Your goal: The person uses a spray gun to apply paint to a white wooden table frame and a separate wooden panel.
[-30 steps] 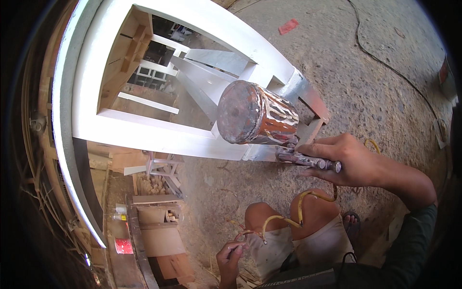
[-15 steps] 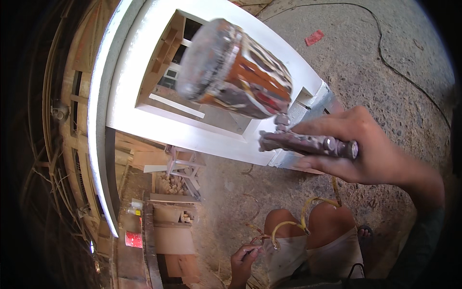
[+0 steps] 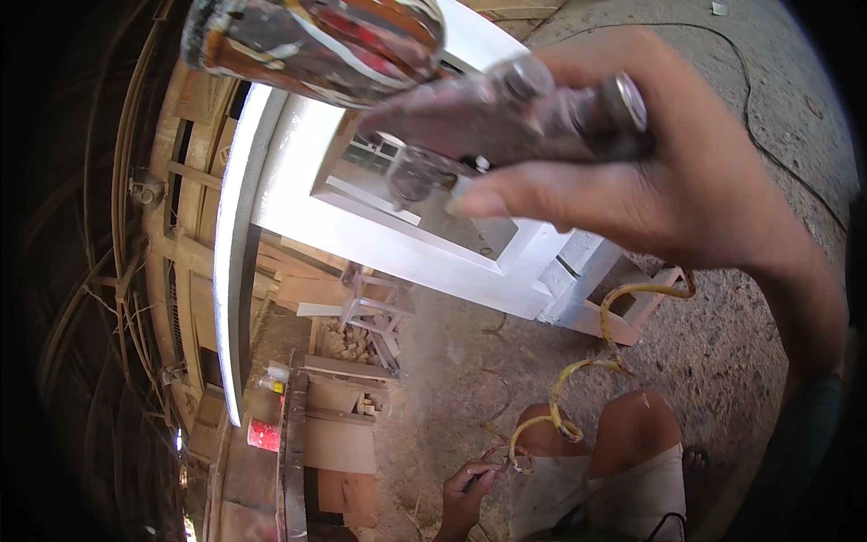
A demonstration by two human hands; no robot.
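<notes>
My right hand grips a paint-smeared spray gun, close to the view and above the workpiece. Its cup, streaked brown, white and red, is partly cut off by the top edge. Beneath lies a white-painted wooden frame with an opening in its middle and a curved rail on the left; the gun and cup hide part of it. Low in the view, my left hand has its fingers closed on a stretch of the yellow coiled air hose, which rises toward my right wrist.
A dark cable runs over the rough concrete floor at right. At left are a workbench with a red can, a small wooden stool and a pile of wood offcuts. My knees are just behind the hose.
My right hand has raised the spray gun up and nearer the view, its cup moving left. The white frame appears shifted right and down. My left hand keeps hold of the hose.
</notes>
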